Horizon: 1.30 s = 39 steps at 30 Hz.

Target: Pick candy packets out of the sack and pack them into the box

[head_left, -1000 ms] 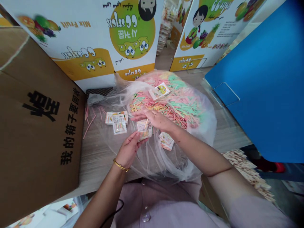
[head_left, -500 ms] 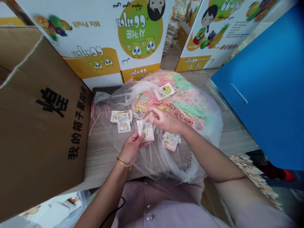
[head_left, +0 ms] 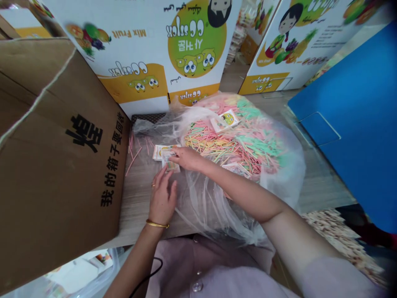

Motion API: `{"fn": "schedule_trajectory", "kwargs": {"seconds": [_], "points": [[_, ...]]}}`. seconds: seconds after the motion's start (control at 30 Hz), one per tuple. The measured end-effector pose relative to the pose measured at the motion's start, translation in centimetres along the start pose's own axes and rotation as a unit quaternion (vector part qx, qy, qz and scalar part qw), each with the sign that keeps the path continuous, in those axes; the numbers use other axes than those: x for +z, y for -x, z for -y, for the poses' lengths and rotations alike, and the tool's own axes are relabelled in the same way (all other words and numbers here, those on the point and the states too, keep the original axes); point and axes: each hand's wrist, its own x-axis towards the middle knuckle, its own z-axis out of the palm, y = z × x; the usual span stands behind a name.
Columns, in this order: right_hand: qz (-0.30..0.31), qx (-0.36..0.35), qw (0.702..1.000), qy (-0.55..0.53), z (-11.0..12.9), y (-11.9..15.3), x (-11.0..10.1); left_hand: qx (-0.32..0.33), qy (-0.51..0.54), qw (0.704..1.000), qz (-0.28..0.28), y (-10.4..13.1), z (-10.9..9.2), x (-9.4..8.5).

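Observation:
Small printed sachets (head_left: 158,152) lie in a little pile on the table, left of a clear plastic bag (head_left: 290,165) full of pink, green and yellow sticks (head_left: 223,145). My right hand (head_left: 187,158) reaches over this pile, its fingertips pinched at a sachet's upper right edge. Just below, my left hand (head_left: 163,194) has its fingers spread, with the fingertips at the sachet's lower edge. A white card with a yellow-green print (head_left: 228,118) rests on top of the sticks. More sachets (head_left: 236,169) are partly hidden behind my right forearm.
A brown carton (head_left: 62,165) stands at the left. White and yellow printed boxes (head_left: 136,49) line the back. On the right is a blue panel (head_left: 356,124) with a wire loop. Loose pink sticks (head_left: 133,161) lie beside the carton.
Both hands have moved left to the sachet pile. My left hand has let go of the sachet it held and opened. The view has shifted slightly left.

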Motion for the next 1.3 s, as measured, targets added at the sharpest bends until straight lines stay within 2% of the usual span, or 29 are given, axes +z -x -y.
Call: {"fn": "schedule_trajectory", "kwargs": {"seconds": [0.07, 0.13, 0.23, 0.33, 0.4, 0.47, 0.57, 0.63, 0.73, 0.83, 0.9, 0.93, 1.03, 1.13, 1.2, 1.3], "points": [[-0.04, 0.014, 0.999, -0.018, -0.3, 0.2, -0.8, 0.038, -0.069, 0.994, 0.074, -0.1, 0.0, 1.2], [-0.088, 0.021, 0.995, -0.038, -1.3, 1.6, -2.6, 0.04, -0.129, 0.985, 0.104, 0.0, -0.1, 2.4], [-0.148, 0.041, 0.988, -0.015, -4.2, 6.2, -6.1, 0.036, -0.174, 0.98, 0.091, 0.2, -0.2, 3.5], [-0.192, 0.151, 0.967, 0.072, -7.7, 12.4, -8.2, 0.044, -0.183, 0.98, 0.07, 0.3, -0.3, 3.7], [-0.183, 0.215, 0.954, 0.102, -9.6, 16.4, -7.9, 0.049, -0.189, 0.978, 0.069, 0.2, -0.5, 3.7], [-0.177, 0.252, 0.946, 0.103, -10.9, 19.2, -6.4, 0.049, -0.196, 0.977, 0.068, 0.0, -0.7, 3.6], [-0.197, 0.278, 0.936, 0.091, -12.1, 21.2, -4.0, 0.043, -0.212, 0.973, 0.076, -0.3, -1.0, 3.5], [-0.226, 0.26, 0.934, 0.099, -12.6, 21.6, -3.3, 0.043, -0.221, 0.971, 0.083, -0.6, -1.1, 3.2], [-0.24, 0.19, 0.942, 0.141, -12.9, 21.9, -4.0, 0.057, -0.195, 0.977, 0.071, -1.2, -1.5, 2.4], [-0.268, 0.145, 0.941, 0.145, -11.7, 22.3, -5.7, 0.084, -0.087, 0.991, 0.059, -1.9, -2.7, 1.6], [-0.271, 0.104, 0.953, 0.086, -9.7, 22.2, -6.7, 0.075, 0.022, 0.993, 0.087, -2.3, -4.1, 1.4], [-0.249, 0.073, 0.965, 0.041, -8.5, 22.0, -6.9, 0.056, 0.082, 0.989, 0.11, -2.4, -4.9, 1.5], [-0.119, -0.007, 0.99, -0.078, -5.4, 20.5, -6.9, -0.001, 0.252, 0.946, 0.205, -2.7, -6.5, 2.4], [-0.009, -0.02, 0.995, -0.1, -4.6, 17.7, -6.2, -0.079, 0.335, 0.898, 0.276, -2.8, -6.4, 3.8], [-0.015, 0.01, 0.998, -0.06, -5.5, 15.2, -6.0, -0.152, 0.385, 0.87, 0.268, -2.7, -5.6, 4.6], [-0.091, 0.052, 0.992, 0.076, -7.4, 11.1, -6.1, -0.246, 0.44, 0.833, 0.231, -2.3, -4.3, 5.1]]}}
